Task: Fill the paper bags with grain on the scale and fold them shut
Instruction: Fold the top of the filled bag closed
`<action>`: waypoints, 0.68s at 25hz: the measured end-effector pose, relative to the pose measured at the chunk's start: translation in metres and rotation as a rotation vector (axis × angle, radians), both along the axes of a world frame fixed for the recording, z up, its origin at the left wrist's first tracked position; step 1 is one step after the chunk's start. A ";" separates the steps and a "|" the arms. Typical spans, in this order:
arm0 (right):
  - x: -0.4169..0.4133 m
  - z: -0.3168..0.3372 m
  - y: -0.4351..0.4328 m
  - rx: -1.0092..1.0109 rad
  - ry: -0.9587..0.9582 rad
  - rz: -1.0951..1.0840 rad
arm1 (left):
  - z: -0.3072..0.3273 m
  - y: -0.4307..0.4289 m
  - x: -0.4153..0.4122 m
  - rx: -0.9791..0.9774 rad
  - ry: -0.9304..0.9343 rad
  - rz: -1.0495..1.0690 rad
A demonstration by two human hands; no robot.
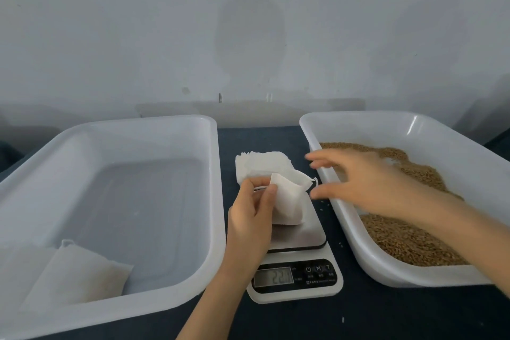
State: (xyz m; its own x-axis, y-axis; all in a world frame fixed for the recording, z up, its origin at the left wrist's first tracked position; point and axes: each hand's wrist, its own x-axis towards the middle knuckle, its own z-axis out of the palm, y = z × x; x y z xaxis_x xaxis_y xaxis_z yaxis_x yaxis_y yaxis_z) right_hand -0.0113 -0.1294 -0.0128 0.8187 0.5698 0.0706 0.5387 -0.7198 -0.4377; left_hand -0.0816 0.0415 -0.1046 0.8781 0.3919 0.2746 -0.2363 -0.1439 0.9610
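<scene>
We take this for a makeshift weighing and packing station in a plain room. A bare, stained pale wall [248, 36] rises behind a dark tabletop [386, 312], where a digital kitchen scale [296, 291] sits between a white plastic tub [218, 188] and a second tub [358, 116] holding loose grain [408, 240].

Bare left hand [248, 215], bare right hand [372, 182], bare forearms [220, 295], slim fingers [324, 158], right one blurred
</scene>
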 end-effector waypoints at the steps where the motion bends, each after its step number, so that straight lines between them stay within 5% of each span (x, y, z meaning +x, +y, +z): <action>1: -0.003 -0.007 0.012 -0.073 0.000 0.031 | 0.000 0.001 -0.001 -0.011 0.004 -0.048; 6: 0.003 -0.021 0.029 0.067 0.021 -0.045 | -0.002 0.005 -0.001 0.159 0.166 -0.050; 17: 0.000 -0.036 0.017 0.175 -0.026 -0.030 | -0.007 0.007 -0.005 0.230 0.074 0.042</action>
State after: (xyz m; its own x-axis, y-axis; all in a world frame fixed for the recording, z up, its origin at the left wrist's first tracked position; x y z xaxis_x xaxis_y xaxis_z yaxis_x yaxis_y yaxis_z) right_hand -0.0110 -0.1120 -0.0485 0.8319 0.5220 0.1883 0.5309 -0.6498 -0.5440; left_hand -0.0863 0.0488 -0.1116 0.8834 0.3631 0.2963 -0.1558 -0.3687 0.9164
